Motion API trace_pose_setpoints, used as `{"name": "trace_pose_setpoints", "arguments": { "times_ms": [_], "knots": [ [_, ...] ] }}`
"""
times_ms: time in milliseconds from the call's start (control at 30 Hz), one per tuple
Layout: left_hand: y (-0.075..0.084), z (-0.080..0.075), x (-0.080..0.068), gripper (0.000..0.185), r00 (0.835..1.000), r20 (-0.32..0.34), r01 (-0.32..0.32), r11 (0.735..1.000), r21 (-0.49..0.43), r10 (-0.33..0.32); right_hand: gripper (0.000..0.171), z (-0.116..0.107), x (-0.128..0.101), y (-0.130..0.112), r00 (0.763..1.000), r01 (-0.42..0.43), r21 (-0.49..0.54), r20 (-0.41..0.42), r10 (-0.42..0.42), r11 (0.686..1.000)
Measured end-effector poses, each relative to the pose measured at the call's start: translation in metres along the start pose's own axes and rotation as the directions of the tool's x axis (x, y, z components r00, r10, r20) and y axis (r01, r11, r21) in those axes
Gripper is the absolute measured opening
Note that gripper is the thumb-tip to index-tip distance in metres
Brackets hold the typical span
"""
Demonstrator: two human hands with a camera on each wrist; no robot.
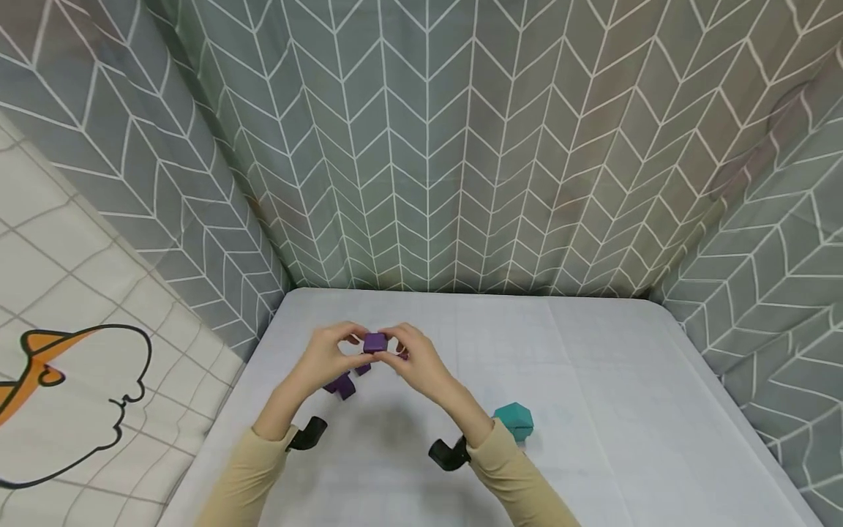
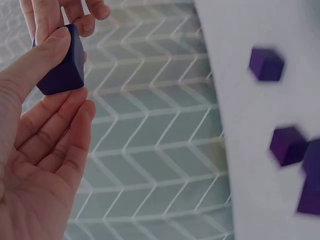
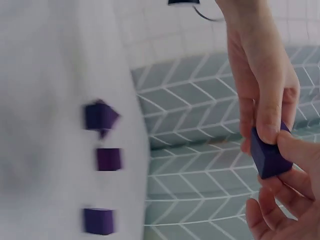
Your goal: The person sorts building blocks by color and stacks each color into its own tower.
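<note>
Both hands hold one small purple block between them, raised over the table's far left part. My left hand pinches it from the left with thumb and fingers. From the other side, my right hand grips it the same way. In the left wrist view the block shows flat faces and sharp edges, the left thumb pressed on one face. The right wrist view shows the block with a slanted side, both thumbs on it close together.
A cross-like purple piece and a purple cube lie below the hands; another purple cube shows in the right wrist view. A teal faceted block sits beside the right forearm. Patterned curtains surround the white table.
</note>
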State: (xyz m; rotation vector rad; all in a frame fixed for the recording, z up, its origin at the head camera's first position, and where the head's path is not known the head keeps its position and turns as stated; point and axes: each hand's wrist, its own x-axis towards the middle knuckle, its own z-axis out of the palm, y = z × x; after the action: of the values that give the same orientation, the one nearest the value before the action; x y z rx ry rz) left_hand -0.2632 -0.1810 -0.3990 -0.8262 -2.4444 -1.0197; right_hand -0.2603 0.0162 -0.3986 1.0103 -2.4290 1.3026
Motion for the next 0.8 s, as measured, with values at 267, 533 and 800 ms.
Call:
{"name": "trace_pose_setpoints", "arguments": {
  "times_ms": [267, 533, 800],
  "knots": [
    [0.007, 0.064, -0.044, 0.032, 0.999, 0.018, -0.043, 0.998, -0.041, 0.043, 0.032, 0.015, -0.076, 0.026, 0.998, -0.019, 0.037, -0.056, 0.021, 0.999],
    [-0.007, 0.115, -0.074, 0.030, 0.998, -0.022, -0.067, 0.993, -0.096, 0.065, 0.031, 0.035, -0.113, 0.062, 0.998, 0.029, 0.019, -0.055, -0.028, 0.999],
    [-0.010, 0.139, -0.086, 0.030, 1.000, 0.008, -0.021, 0.991, -0.132, 0.022, 0.030, 0.038, -0.133, 0.080, 0.998, -0.048, 0.051, 0.036, 0.046, 0.998]
  ]
}}
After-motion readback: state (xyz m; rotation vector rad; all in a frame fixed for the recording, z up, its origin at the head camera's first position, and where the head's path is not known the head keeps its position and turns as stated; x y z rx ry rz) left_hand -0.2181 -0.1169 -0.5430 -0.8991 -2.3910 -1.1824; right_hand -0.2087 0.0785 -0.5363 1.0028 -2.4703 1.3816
